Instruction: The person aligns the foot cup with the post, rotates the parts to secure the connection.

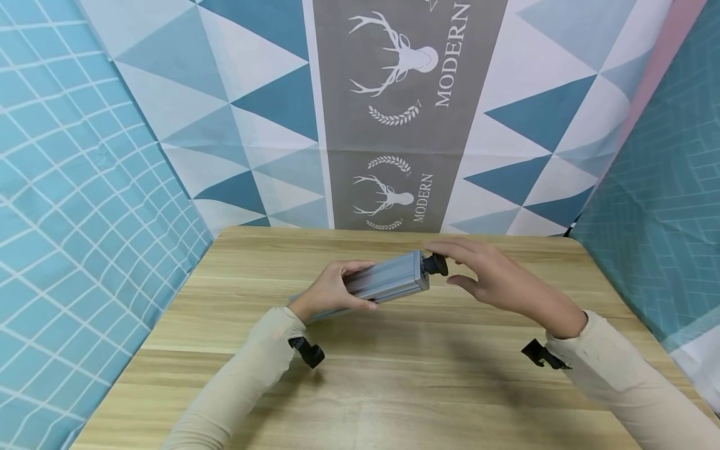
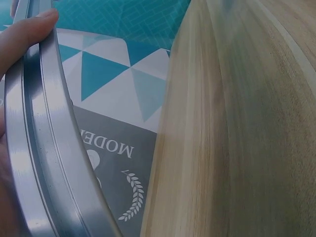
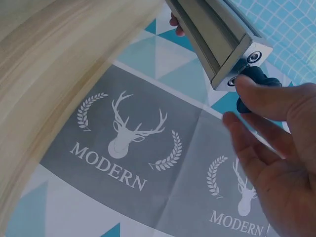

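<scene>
My left hand (image 1: 332, 289) grips a long silver aluminium profile (image 1: 388, 275), thumb on the near side and fingers over the far side. It is held tilted above the table, its right end higher. In the left wrist view the grooved face of the profile (image 2: 54, 138) runs down past the thumb. A black knob (image 1: 435, 264) sticks out of the profile's right end plate, which carries round bolt heads in the right wrist view. Around that knob, my right hand (image 1: 495, 275) has its fingers and thumb spread loosely, with a gap at the thumb in the head view.
Beneath both hands is a wood-grain table (image 1: 382, 387). A patterned cloth (image 1: 264, 112) with triangles and deer heads hangs behind its far edge. Blue tiled sheets (image 1: 67, 206) flank the left and right sides. Each wrist wears a black mount (image 1: 306, 352).
</scene>
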### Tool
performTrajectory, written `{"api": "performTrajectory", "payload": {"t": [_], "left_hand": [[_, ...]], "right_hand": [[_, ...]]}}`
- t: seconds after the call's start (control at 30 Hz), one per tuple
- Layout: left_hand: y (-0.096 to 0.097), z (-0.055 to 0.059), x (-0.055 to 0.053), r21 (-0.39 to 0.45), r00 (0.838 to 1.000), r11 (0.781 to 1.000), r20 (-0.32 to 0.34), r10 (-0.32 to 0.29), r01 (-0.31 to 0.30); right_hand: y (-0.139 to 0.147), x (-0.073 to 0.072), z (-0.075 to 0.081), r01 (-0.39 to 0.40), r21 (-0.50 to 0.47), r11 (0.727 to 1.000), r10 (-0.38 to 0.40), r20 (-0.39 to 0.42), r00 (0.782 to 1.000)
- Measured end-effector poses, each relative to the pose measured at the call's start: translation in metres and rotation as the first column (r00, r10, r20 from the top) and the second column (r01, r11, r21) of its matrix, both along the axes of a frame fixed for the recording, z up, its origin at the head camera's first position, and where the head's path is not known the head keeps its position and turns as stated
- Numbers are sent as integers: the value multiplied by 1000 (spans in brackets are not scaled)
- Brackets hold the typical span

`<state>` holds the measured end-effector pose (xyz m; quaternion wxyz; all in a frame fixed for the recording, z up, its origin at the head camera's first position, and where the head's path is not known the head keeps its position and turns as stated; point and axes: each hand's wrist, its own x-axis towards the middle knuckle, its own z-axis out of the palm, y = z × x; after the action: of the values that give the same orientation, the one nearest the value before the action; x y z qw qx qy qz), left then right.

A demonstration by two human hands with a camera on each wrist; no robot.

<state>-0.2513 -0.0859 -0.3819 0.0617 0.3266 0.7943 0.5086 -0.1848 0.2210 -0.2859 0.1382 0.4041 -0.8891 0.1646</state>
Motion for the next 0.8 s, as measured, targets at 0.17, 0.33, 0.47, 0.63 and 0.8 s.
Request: {"api": "performTrajectory", "payload": {"t": [0.17, 0.33, 0.47, 0.63, 0.8], "left_hand": [[0, 0, 1, -3, 1000, 1000, -2, -4, 4], [-1, -2, 0, -8, 1000, 1000, -14, -8, 8], [-1, -2, 0, -13, 999, 1000, -32, -13, 13], [-2, -2, 0, -16, 999, 1000, -38, -9, 9], [-2, -2, 0, -24, 999, 1000, -42, 1, -2]], "right_hand": [[-2, 1, 0, 39, -35, 999, -39, 12, 999], [-4, 2, -2, 174, -36, 984, -169, 116, 979], [-7, 1, -6, 263, -64, 963, -244, 213, 946], [-9, -1, -9, 314, -80, 946, -283, 269, 921], [-6, 0, -5, 252, -25, 967, -240, 224, 944]]}}
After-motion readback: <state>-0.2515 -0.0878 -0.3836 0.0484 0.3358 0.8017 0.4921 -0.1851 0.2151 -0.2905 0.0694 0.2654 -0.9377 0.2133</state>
